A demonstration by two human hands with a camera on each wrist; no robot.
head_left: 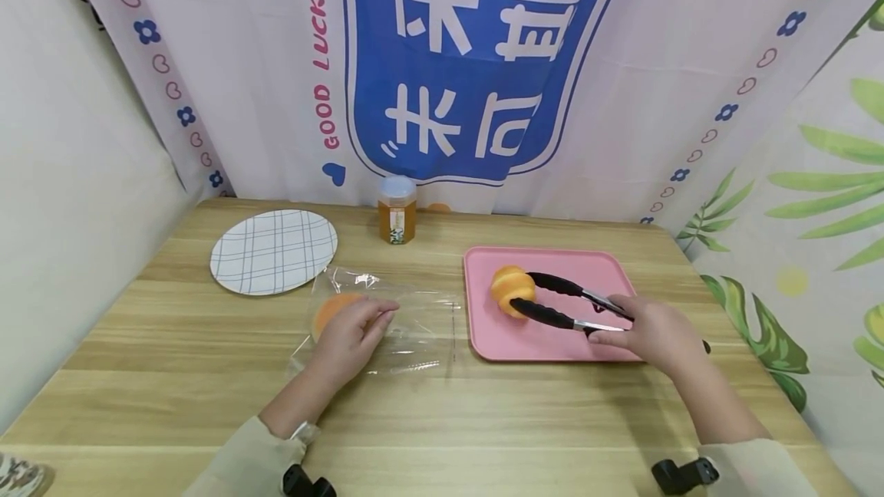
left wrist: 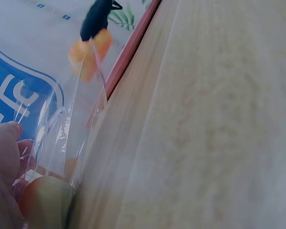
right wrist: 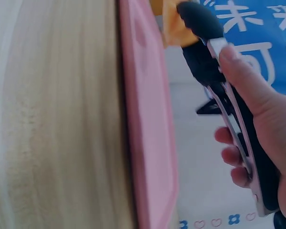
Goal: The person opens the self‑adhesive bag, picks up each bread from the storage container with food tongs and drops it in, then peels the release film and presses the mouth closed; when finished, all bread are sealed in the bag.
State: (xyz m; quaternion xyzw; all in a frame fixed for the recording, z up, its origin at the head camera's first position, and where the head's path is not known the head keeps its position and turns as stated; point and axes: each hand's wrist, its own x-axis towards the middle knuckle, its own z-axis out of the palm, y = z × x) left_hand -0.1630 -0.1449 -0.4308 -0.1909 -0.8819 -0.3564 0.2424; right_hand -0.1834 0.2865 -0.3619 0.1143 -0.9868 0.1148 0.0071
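My right hand (head_left: 659, 334) grips a pair of tongs (right wrist: 243, 129) with black tips and metal arms. Between the tips sits an orange-and-yellow striped bread roll (head_left: 509, 287), over the left part of a pink tray (head_left: 594, 267). A clear plastic bag (head_left: 421, 328) lies left of the tray, its mouth towards the tray. My left hand (head_left: 351, 336) pinches the bag's upper film between thumb and index finger. Inside the bag is a round orange bun (left wrist: 47, 202), partly covered by that hand in the head view. The left wrist view shows the film lifted.
At the back left lies a round white plate (head_left: 272, 251) with a blue grid pattern. A jar (head_left: 397, 213) of amber contents with a pale lid stands at the back middle of the wooden table (head_left: 483, 420). Behind hangs a printed cloth (head_left: 262, 98).
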